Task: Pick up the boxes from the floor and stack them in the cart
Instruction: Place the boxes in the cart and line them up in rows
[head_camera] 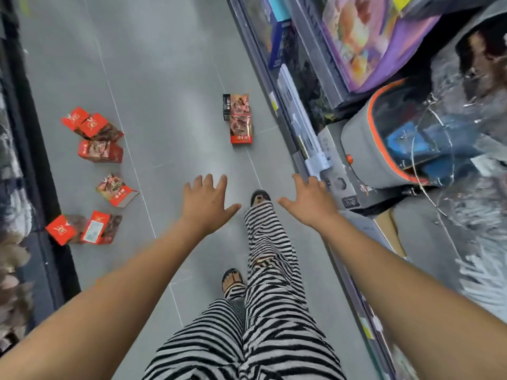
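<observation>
Head view shows both arms stretched forward over the grey floor (170, 78), the left hand (205, 202) spread with fingers fanned and holding nothing, the right hand (308, 200) likewise spread and empty. Taking the left hand as landmark: a stacked pair of red boxes (238, 119) lies beyond it and slightly to its right, close to the shelf base (277, 86); a single red box (116, 190) lies to its left; a cluster of three boxes (94, 135) sits further left and beyond; two more boxes (82, 229) lie left and nearer the person. A grey basket with orange trim (365, 133), probably the cart, sits right of it; its contents are too blurred to tell. By my judgement most of the task remains, since many boxes lie on the floor and neither hand grips one
</observation>
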`<action>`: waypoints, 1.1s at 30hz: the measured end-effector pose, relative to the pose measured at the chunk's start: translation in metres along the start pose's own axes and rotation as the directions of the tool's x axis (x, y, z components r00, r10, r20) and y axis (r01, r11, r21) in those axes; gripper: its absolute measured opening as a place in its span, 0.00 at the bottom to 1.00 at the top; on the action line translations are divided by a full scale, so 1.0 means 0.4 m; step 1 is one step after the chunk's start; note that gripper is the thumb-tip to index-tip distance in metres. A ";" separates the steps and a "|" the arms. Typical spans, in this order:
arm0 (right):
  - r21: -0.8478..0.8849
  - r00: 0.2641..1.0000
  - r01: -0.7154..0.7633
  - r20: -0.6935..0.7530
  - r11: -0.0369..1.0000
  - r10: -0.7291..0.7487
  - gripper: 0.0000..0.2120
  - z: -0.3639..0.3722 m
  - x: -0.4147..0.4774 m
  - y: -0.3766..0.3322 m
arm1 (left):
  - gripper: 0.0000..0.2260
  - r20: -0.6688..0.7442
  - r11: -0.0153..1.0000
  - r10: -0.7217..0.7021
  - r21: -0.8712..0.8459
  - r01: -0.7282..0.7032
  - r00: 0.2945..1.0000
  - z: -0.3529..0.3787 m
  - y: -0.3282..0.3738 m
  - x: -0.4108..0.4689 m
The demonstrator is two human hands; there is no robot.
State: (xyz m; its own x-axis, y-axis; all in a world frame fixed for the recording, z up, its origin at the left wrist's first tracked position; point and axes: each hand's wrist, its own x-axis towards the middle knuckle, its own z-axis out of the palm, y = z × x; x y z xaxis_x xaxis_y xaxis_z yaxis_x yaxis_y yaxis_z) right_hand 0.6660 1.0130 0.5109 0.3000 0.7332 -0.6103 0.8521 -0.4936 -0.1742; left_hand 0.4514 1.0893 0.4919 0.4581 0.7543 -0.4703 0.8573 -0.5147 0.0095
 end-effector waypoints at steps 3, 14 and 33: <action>0.008 0.999 -0.009 0.047 1.000 0.009 0.35 -0.029 0.178 -0.012 | 0.34 0.032 0.998 -0.050 -0.024 0.051 0.998 0.003 -0.042 0.183; 0.083 0.994 -0.056 0.094 0.995 0.048 0.43 0.103 0.934 -0.012 | 0.35 0.046 0.996 -0.075 -0.039 0.076 0.996 0.267 -0.193 0.881; 0.869 0.966 0.248 -0.188 0.429 -0.176 0.52 0.643 1.834 -0.035 | 0.58 -0.448 0.653 0.258 -0.572 -0.496 0.856 0.831 -0.438 1.867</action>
State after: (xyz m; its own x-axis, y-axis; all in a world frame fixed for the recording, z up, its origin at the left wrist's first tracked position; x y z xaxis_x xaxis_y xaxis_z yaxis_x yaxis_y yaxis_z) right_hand 0.7638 1.4375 -0.1330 0.2202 0.8835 -0.4134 0.0672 -0.4366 -0.8972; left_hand 0.5654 1.6073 -0.1542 0.7185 0.6955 -0.0052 0.4674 -0.4773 0.7441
